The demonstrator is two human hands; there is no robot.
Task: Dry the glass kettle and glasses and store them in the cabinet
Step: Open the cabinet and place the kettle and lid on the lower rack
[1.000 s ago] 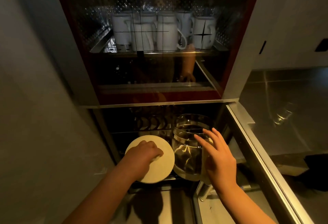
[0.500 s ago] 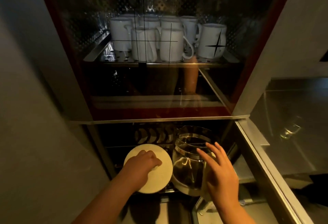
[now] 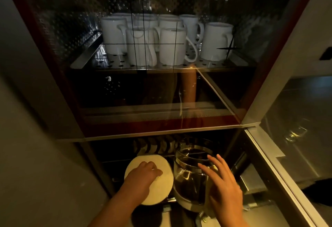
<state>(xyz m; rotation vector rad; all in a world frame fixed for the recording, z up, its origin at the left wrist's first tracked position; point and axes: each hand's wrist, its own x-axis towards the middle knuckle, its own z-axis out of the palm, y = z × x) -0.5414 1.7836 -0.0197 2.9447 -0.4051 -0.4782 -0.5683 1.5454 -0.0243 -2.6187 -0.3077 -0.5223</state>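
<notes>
Just left of right hand point(image 3: 222, 183), glass kettle point(image 3: 190, 178)

The kettle point(image 3: 190, 178) is clear, glossy glass with bright glints. Just left of it, the round lid point(image 3: 161, 181) looks matt, smooth and cream-coloured. Far up, the mugs point(image 3: 172, 46) are glossy white ceramic on a perforated, shiny metal shelf point(image 3: 206, 63), behind reflective glass.
</notes>
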